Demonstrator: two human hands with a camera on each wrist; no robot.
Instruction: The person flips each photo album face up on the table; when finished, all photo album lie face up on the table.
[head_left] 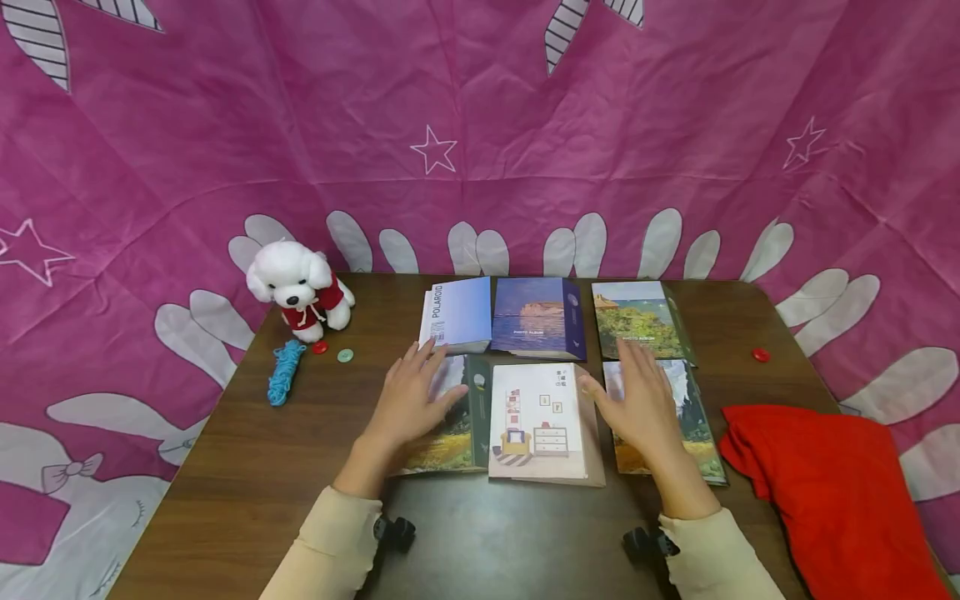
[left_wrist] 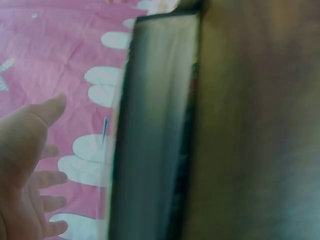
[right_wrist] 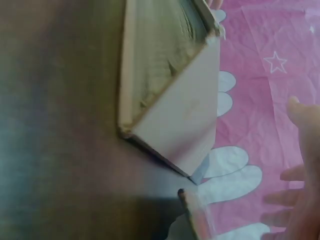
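Several photo albums lie in two rows in the head view. My left hand (head_left: 408,402) is over the front-left album with a dark green spine (head_left: 480,412), fingers spread. My right hand (head_left: 641,408) is over the front-right landscape album (head_left: 701,442), its thumb near the white album with a drawn room (head_left: 543,454) in the middle. Whether either hand touches an album, I cannot tell. Behind them lie a light blue album (head_left: 465,308), a purple-blue sea album (head_left: 536,317) and a green garden album (head_left: 637,321). Both wrist views show loosely extended fingers holding nothing.
A white plush dog (head_left: 296,283) in red sits at the back left, near a blue yarn bundle (head_left: 285,372), a red button (head_left: 320,347) and a green button (head_left: 345,355). At right are another red button (head_left: 761,355) and a red cloth (head_left: 847,483). A pink curtain (head_left: 510,108) hangs behind the table.
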